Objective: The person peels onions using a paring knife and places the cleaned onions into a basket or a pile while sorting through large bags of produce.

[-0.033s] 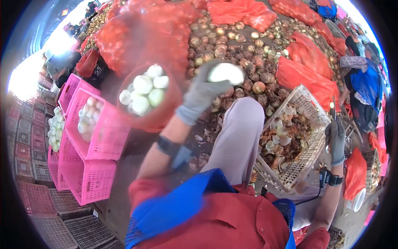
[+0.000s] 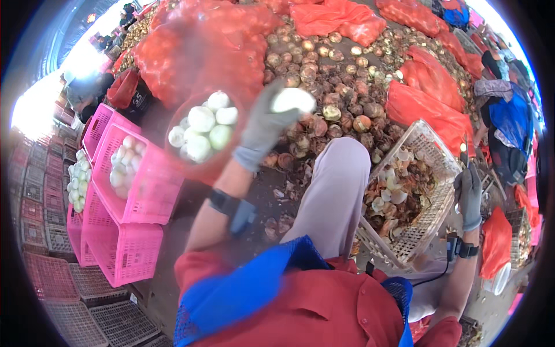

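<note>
My left hand [image 2: 260, 130], in a grey glove, is shut on a peeled white onion [image 2: 293, 100], blurred and bright. It is above the edge of a heap of unpeeled onions [image 2: 341, 92], just right of a red bucket [image 2: 217, 165]. Several peeled onions [image 2: 201, 119] fill that bucket. Over on the right, my right hand [image 2: 467, 194], also gloved, has its fingers closed round a thin knife [image 2: 465, 151] whose slim metal part points up. Beside that hand is a pale slatted crate [image 2: 430, 231] with onion skins [image 2: 399, 194] in it.
Pink crates [image 2: 136, 243], some with peeled onions, stand at left. Dark crates [image 2: 124, 324] lie lower left. Red mesh sacks [image 2: 202, 55] bound the heap at the back; another red sack [image 2: 428, 110] lies right of it. A person in a blue garment [image 2: 511, 118] is at far right.
My left hand has moved left with the peeled onion, nearer the red bucket. My right hand has stayed about where it was.
</note>
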Motion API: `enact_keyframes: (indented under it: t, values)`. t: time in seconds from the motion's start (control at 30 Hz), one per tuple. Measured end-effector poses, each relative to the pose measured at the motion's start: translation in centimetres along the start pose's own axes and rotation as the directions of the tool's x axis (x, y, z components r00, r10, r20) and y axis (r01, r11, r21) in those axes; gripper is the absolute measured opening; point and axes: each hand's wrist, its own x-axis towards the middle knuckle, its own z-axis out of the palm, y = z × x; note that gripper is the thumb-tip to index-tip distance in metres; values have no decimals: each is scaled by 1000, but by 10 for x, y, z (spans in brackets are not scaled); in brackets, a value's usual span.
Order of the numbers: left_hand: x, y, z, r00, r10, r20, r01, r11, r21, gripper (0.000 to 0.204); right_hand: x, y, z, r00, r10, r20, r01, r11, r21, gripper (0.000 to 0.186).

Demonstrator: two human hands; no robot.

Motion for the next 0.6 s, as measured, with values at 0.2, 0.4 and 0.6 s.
enact_keyframes:
  t: [0.2, 0.4, 0.6]
  values:
    - [25, -49, -305, 947, 190, -259, -217, 973, -79, 55, 23, 3, -1, 998, 58, 6, -59, 996, 62, 47]
    - [73, -49, -304, 904, 0, -426, 212, 868, 449, 70, 18, -3, -10, 993, 112, -30, -112, 993, -22, 41]
    - [60, -100, -115, 998, -52, -36, 60, 957, 285, 63, 18, 4, 7, 972, 213, -103, -219, 974, -52, 45]
